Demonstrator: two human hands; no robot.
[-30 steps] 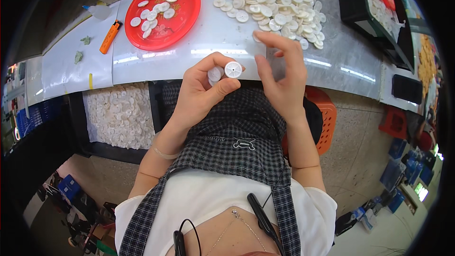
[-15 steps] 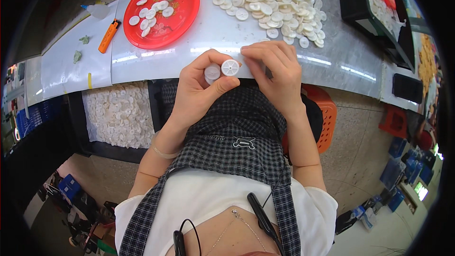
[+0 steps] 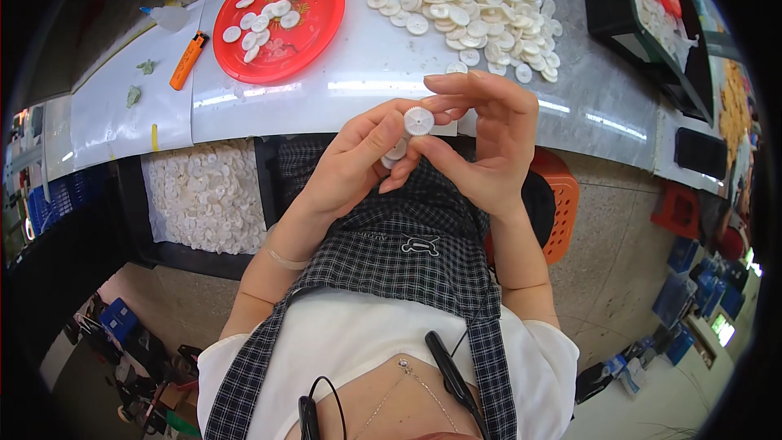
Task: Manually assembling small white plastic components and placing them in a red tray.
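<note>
**While both hands meet over the lap, a white disc sits pinched between them**

While the person sits at the edge of the desk [image 3: 342, 81], the left hand [image 3: 350, 167] and the right hand [image 3: 485, 143] come together just above a black-and-white checked apron [image 3: 407, 253]. The left fingers [image 3: 383, 126] are closed on a small white toothed disc [image 3: 419, 121], thumb and forefinger gripping it from the left. Just below it, the same hand holds more white discs [image 3: 397, 151], partly hidden, so their count cannot be told. The right fingers [image 3: 456, 102] are curled loosely, their tips touching the toothed disc from the right; the other right fingers are spread and hold nothing.

On the desk beyond the hands lies a large heap of white discs [image 3: 464, 8], well apart from the hands. To its left stands a round red tray [image 3: 318, 28] with about 10 white discs on it. An orange lighter [image 3: 188, 60] lies just left of the tray on white paper. Below the desk on the left, a bin of white discs [image 3: 208, 195] sits beside the left forearm. An orange stool [image 3: 558, 212] shows behind the right forearm.
</note>
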